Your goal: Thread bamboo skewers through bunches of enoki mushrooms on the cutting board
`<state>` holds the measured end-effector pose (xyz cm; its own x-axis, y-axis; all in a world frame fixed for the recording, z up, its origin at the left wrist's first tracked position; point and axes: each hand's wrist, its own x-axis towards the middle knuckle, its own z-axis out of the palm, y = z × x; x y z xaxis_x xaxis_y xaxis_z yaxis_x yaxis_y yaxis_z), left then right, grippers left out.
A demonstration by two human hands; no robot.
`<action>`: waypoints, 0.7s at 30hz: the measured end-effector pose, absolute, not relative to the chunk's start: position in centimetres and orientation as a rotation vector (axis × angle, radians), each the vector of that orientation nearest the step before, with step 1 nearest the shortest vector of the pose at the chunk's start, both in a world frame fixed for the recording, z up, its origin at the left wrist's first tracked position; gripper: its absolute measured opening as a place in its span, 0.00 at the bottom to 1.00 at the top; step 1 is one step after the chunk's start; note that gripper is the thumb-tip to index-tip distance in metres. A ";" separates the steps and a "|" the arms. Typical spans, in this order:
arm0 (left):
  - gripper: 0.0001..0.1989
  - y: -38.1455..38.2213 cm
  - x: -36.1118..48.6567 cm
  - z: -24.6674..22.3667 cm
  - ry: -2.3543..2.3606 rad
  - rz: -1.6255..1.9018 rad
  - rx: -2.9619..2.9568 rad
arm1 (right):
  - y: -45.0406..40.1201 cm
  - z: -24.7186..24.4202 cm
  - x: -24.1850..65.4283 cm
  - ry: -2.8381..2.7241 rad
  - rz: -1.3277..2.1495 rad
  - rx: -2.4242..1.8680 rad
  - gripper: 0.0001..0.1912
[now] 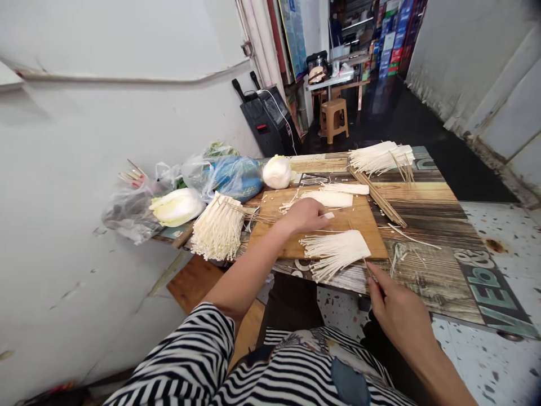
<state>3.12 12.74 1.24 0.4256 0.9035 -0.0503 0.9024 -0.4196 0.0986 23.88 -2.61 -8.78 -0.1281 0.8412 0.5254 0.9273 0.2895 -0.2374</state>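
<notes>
Over the wooden cutting board [270,197], my left hand [307,215] has its fingers closed round a small white piece of enoki mushroom [328,215]. My right hand [391,293], at the table's front edge, pinches a thin wooden skewer [368,267] that enters the cut end of a flat enoki bunch [336,251]. That bunch lies on the board's front edge, its caps fanned to the left. Farther back on the board lie more flat enoki pieces [333,198]. A thick enoki pile [218,225] with skewers rests left of the board.
Loose skewers [378,197] lie right of the board, near skewered enoki [380,157] at the back. Cabbages [180,207] and plastic bags [236,176] line the left side. Enoki scraps [406,254] are at the right. Beyond stand a black speaker [270,121] and a stool [333,119].
</notes>
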 end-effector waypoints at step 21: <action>0.19 10.1 5.7 -2.2 1.346 0.012 2.856 | -5.7 -7.7 24.2 -1.990 -0.246 -1.502 0.18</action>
